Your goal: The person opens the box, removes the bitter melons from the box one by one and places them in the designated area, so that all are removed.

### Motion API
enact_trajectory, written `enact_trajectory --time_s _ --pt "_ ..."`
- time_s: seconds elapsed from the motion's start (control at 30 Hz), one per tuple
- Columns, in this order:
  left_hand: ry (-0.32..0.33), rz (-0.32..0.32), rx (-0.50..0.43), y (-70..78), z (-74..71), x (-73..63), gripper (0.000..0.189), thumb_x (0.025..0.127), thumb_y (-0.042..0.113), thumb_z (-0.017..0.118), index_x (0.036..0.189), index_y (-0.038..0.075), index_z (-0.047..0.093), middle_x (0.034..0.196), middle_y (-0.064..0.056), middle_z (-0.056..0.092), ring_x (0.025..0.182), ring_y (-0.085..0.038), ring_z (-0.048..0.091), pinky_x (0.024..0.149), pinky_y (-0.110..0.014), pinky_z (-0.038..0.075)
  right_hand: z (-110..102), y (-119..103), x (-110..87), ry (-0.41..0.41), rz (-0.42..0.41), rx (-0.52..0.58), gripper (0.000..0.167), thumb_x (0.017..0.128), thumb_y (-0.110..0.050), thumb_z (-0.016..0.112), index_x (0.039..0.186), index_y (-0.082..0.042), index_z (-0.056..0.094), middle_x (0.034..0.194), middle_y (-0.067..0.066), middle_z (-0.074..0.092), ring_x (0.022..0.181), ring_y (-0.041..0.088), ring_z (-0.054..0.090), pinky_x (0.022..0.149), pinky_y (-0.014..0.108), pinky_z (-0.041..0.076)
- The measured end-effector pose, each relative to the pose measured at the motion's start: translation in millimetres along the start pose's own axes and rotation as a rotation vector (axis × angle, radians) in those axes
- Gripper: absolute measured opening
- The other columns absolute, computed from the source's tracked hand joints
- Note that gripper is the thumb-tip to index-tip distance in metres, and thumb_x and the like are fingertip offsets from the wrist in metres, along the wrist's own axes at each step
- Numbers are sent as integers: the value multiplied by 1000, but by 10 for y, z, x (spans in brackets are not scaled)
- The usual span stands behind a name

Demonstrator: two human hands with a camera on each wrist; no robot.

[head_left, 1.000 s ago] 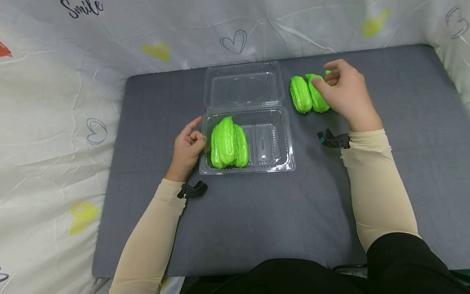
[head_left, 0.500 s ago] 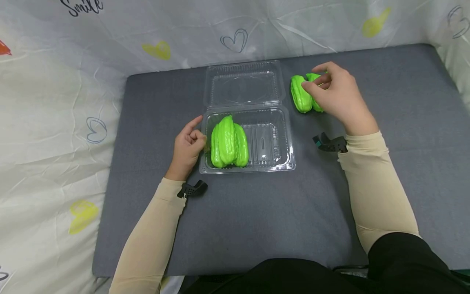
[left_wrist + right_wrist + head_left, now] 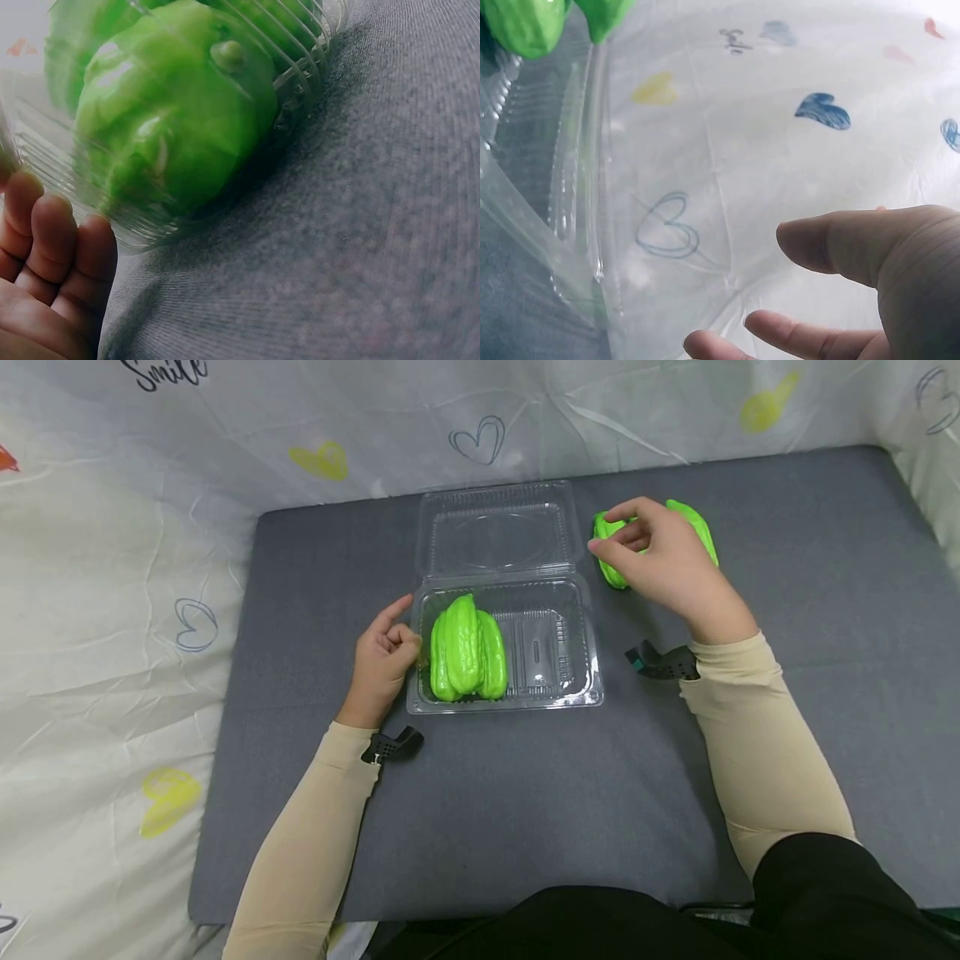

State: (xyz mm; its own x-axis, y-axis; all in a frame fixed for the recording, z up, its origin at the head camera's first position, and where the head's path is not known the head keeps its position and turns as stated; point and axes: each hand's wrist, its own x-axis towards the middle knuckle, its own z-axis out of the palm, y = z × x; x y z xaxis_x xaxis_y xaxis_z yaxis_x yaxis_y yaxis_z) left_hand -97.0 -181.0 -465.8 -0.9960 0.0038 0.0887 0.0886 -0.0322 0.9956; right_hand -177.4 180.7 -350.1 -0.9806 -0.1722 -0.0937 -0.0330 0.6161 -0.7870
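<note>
A clear plastic clamshell container (image 3: 555,652) lies open on the table, its lid (image 3: 495,531) folded back. Glossy green ribbed bitter melons (image 3: 467,647) fill its left half, one resting on top of the others. My left hand (image 3: 381,672) holds the container's left rim; in the left wrist view its fingertips touch the clear wall. My right hand (image 3: 663,564) hovers over more bitter melons right of the container, thumb and fingers apart with nothing between them. A left melon (image 3: 615,578) and a right melon (image 3: 697,529) show around it; the hand covers much of the area between.
The grey table (image 3: 510,810) extends in front of the container and to the right. A white sheet (image 3: 397,410) with printed hearts hangs behind the table and along its sides. Black wrist straps (image 3: 393,743) are worn on both wrists.
My right hand has moved left over the loose bitter melons, uncovering the right one and hiding more of the others. My left hand, the container and its melons have stayed put.
</note>
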Motion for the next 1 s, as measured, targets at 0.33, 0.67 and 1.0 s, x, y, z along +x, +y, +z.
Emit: enact_trajectory --time_s 0.33,0.67,1.0 --pt "-11 -1 0 6 3 -3 68 90 -9 54 157 1 44 74 5 61 64 -7 52 65 -21 47 84 -75 -65 -44 2 -9 59 98 -46 67 146 -13 58 122 9 68 112 21 61 83 31 48" --pt "-5 -11 5 20 -9 -43 68 90 -9 53 157 -1 43 74 4 61 64 -7 52 66 -22 48 191 -93 -84 -92 -58 -16 57 98 -40 66 144 -8 57 120 14 69 113 27 64 88 38 48" --pt "-10 -14 -6 32 12 -35 69 91 -10 54 158 -2 41 74 5 61 63 -7 53 65 -21 49 276 -126 -111 -166 -96 -37 59 100 -38 67 148 -7 53 124 18 66 117 32 63 96 50 49"
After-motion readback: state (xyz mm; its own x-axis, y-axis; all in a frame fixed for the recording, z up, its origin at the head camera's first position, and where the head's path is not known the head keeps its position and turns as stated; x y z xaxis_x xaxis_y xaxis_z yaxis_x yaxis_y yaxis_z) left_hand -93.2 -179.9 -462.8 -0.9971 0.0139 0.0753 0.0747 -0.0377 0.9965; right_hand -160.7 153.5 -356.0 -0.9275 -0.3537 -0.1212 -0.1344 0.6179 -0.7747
